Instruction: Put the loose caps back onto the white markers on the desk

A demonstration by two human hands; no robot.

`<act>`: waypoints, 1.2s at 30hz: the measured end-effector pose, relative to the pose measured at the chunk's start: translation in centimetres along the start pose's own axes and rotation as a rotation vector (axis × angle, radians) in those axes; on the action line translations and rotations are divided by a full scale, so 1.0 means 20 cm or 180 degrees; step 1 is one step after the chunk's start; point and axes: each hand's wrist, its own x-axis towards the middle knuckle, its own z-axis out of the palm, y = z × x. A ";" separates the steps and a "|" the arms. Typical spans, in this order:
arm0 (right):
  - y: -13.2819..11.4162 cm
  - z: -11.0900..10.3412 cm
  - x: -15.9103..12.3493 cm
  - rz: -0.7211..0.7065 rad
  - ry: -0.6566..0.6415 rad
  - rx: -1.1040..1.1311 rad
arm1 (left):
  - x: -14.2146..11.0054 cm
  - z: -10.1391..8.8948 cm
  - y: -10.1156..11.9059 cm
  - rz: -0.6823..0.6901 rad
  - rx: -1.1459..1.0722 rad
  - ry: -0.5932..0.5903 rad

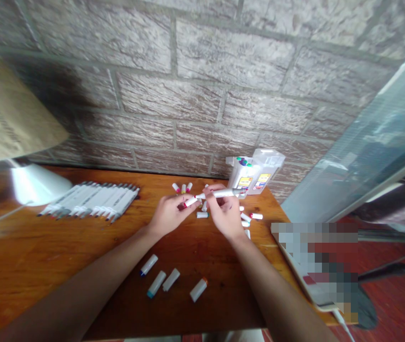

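Over the middle of the table, my right hand grips a white marker, its red tip end pointing left. My left hand pinches a white marker cap with a red end. The cap's opening is right by the marker's tip; whether they touch I cannot tell. Loose caps lie about both hands, among them a grey-ended cap between them and a red-ended cap to the right. Closer to me lie a blue-ended cap, a teal-ended cap and an orange-ended cap.
A row of capless white markers lies at the left beside a lamp. Behind my right hand stands a clear plastic case with several markers in it. A pixelated laptop-like object sits at the right edge. A brick wall backs the table.
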 end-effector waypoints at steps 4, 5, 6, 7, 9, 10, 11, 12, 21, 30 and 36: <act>0.00 0.00 0.00 -0.0112 -0.0026 -0.0106 | 0.00 0.01 0.00 0.0005 -0.0046 -0.0055; 0.00 0.00 0.00 -0.0128 -0.0022 -0.0135 | 0.00 0.01 0.00 0.0002 -0.0050 -0.0067; 0.00 0.00 0.00 -0.0135 -0.0013 -0.0156 | 0.00 0.01 0.00 -0.0004 -0.0052 -0.0079; 0.00 0.00 0.00 -0.0131 -0.0005 -0.0165 | 0.00 0.01 0.00 -0.0013 -0.0051 -0.0101; 0.00 0.00 0.00 -0.0127 0.0011 -0.0163 | 0.00 0.01 0.00 -0.0034 -0.0057 -0.0164; 0.00 0.00 0.00 -0.0124 0.0019 -0.0162 | -0.01 0.01 0.00 -0.0042 -0.0068 -0.0194; 0.00 0.00 0.00 -0.0123 0.0017 -0.0160 | -0.01 0.01 0.00 -0.0047 -0.0084 -0.0225; 0.00 0.00 0.00 -0.0128 0.0007 -0.0155 | -0.01 0.01 0.00 -0.0049 -0.0105 -0.0263; -0.03 0.00 -0.01 -0.0142 -0.0040 -0.0145 | -0.01 0.03 0.02 0.0216 -0.0214 -0.1106; -0.06 0.03 -0.03 -0.0171 -0.0345 -0.0458 | -0.04 0.06 -0.04 0.0230 -0.0165 -0.1359; -0.04 0.04 -0.04 -0.0288 -0.0652 -0.0511 | -0.03 0.05 -0.02 0.0364 -0.0285 -0.1361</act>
